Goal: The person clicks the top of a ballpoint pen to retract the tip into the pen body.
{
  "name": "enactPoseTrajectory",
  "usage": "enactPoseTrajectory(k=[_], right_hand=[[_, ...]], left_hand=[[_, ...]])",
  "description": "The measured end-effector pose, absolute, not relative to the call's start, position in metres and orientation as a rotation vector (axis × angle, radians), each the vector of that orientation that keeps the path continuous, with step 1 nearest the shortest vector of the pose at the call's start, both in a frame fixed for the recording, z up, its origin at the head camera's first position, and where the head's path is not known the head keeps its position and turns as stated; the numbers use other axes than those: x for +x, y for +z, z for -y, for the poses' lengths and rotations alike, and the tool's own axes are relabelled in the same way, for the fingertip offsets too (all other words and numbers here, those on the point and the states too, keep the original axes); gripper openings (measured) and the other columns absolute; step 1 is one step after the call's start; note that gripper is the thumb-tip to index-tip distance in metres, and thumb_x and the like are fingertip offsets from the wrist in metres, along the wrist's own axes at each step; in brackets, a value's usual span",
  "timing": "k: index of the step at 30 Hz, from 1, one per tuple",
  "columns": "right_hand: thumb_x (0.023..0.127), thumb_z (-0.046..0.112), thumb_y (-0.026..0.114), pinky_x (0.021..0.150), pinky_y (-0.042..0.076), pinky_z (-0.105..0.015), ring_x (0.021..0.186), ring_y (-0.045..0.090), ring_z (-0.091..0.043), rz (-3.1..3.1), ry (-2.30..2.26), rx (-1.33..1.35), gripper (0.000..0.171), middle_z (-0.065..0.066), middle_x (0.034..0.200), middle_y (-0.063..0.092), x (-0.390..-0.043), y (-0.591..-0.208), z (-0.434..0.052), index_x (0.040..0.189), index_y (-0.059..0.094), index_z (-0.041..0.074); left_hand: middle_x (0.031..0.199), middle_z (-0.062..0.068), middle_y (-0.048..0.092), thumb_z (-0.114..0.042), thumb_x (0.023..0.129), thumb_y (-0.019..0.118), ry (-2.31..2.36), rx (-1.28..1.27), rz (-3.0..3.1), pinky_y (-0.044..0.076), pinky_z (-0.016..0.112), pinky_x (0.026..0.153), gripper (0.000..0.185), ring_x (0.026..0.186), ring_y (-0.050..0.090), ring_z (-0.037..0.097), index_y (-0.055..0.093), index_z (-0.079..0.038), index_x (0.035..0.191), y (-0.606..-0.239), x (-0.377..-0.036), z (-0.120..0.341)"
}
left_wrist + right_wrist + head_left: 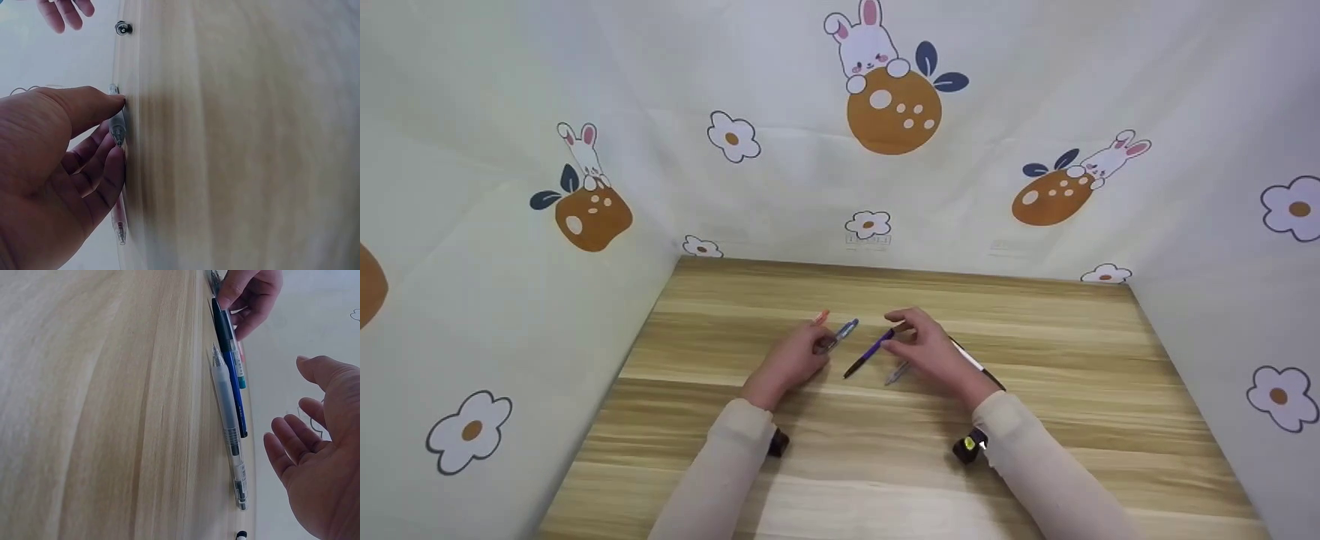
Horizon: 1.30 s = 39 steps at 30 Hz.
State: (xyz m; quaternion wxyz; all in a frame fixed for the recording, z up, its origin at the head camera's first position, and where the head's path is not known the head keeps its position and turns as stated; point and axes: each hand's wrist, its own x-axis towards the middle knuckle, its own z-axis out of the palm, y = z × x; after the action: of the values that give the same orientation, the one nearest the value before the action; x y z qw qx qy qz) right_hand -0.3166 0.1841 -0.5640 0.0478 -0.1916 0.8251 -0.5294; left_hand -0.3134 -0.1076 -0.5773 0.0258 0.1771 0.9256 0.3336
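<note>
Left hand [799, 356]: pinching blue-ended pen [847, 329], at desk [855, 465] surface
Right hand [936, 354]: fingers spread, near purple-blue pen [868, 354] and clear pen [226, 399]
Orange pen [823, 316]: just beside left hand
Print on clear pen: too small to read

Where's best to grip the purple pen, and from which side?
Probably pinch the purple pen on its barrel toward the far end, from above right: it lies slanted, that end closest to the open right hand.

Clear pen [229, 430] near the right grip [329, 464]
</note>
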Motion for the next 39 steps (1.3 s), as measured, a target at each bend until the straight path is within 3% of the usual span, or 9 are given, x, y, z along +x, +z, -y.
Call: enactPoseTrajectory(k=[18, 32, 39], right_hand=[[0.101, 0.012, 0.082, 0.114, 0.05, -0.059, 0.133, 0.062, -0.042, -2.546, -1.583, -0.565, 0.048, -0.024, 0.144, 0.061, -0.3168, -0.5651, -0.1852, 0.145, 0.065, 0.004], [0.101, 0.014, 0.082, 0.113, 0.05, -0.059, 0.132, 0.062, -0.043, -2.514, -1.61, -0.565, 0.048, -0.027, 0.143, 0.06, -0.3151, -0.5643, -0.186, 0.144, 0.065, -0.001], [0.102, 0.012, 0.081, 0.106, 0.056, -0.047, 0.127, 0.066, -0.039, -2.517, -1.665, -0.48, 0.048, -0.022, 0.143, 0.063, -0.3138, -0.5637, -0.1865, 0.144, 0.065, -0.003]], left_hand=[[0.106, 0.009, 0.074, 0.003, 0.092, 0.076, 0.992, 0.6, -2.922, 0.06, 0.05, 0.094, 0.023, 0.101, 0.07, 0.028, 0.081, -0.004, 0.113, -0.5756, -0.3159, 0.1051], [0.106, 0.007, 0.074, 0.004, 0.094, 0.076, 1.023, 0.609, -2.892, 0.059, 0.047, 0.093, 0.025, 0.101, 0.069, 0.026, 0.082, -0.007, 0.115, -0.5735, -0.315, 0.1056], [0.103, 0.006, 0.074, 0.006, 0.094, 0.073, 1.272, 0.589, -2.786, 0.057, 0.039, 0.085, 0.028, 0.091, 0.065, 0.018, 0.081, -0.004, 0.118, -0.5701, -0.3155, 0.1019]])
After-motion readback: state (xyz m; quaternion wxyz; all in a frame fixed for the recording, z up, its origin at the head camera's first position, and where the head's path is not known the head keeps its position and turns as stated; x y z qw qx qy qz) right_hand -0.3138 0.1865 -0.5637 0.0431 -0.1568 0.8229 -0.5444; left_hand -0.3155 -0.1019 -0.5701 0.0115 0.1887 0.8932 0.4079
